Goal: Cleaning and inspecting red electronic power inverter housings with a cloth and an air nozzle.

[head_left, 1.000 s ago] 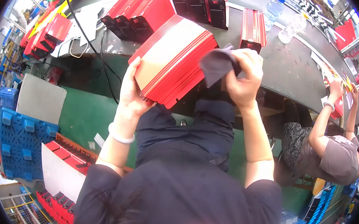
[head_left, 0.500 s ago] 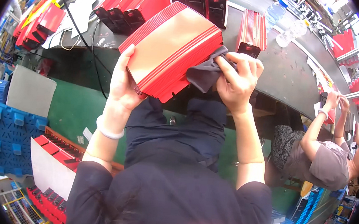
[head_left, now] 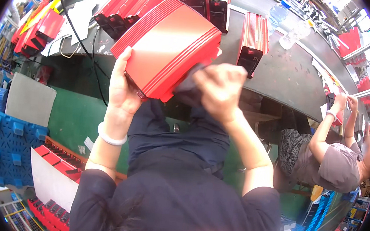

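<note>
Right now the left hand (head_left: pixel 123 90) is clamped on the lower corner of a red ribbed metal case (head_left: pixel 169 48), thumb wrapped over the near edge, holding it tilted up in front of the chest, just above the lap. The right hand (head_left: pixel 218 87) is bunched tight around a dark cloth (head_left: pixel 187 87) and pressed against the case's lower right edge. That case looks rigid and fairly hefty, with a glossy face that could slip, so the ribbed edges and corners seem the safest places to grip, with support from beneath. Beyond the hands, more red cases (head_left: pixel 128 5) stand in a row on the grey conveyor (head_left: pixel 285 76). Off to the right, a co-worker's hands (head_left: pixel 342 105) are raised at the belt.
</note>
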The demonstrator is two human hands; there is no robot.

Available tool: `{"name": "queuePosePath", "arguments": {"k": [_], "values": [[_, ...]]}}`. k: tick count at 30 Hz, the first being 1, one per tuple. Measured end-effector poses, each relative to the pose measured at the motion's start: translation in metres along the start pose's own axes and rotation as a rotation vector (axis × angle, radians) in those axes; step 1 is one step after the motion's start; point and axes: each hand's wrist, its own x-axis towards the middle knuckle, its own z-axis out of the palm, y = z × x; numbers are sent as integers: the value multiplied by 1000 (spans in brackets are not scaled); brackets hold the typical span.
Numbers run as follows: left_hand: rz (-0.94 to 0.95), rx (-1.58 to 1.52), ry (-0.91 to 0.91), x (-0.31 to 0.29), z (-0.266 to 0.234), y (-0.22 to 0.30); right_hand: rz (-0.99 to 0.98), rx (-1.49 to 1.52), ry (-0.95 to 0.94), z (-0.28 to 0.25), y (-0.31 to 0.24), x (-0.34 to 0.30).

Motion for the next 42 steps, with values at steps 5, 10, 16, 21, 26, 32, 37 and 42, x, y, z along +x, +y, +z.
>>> {"name": "queuePosePath", "arguments": {"k": [5, 10, 16, 21, 26, 32, 37, 42], "values": [[-148, -55, -83, -1, -5, 7, 5, 265, -37, -15, -8, -2], [-110, -42, -31, -2, -7, 9, 231, 79, 145, -33, 30, 13], [-128, -62, -69, -3, 0, 6, 124, -112, 24, -19, 32, 22], [-25, -25, -41, 0, -2, 6, 104, -80, -126, -9, -7, 22], [-156, -70, 57, -2, 19, 4, -100, 475, -394, -21, -63, 2], [-165, -77, -74, -4, 0, 12, 447, 680, 314, -24, 1, 11], [-245, -134, -160, -2, -10, 14, 889, 1096, 524, -17, 5, 13], [-254, -124, -143, -6, -3, 13, 673, 878, 366, -14, 5, 16]]}}
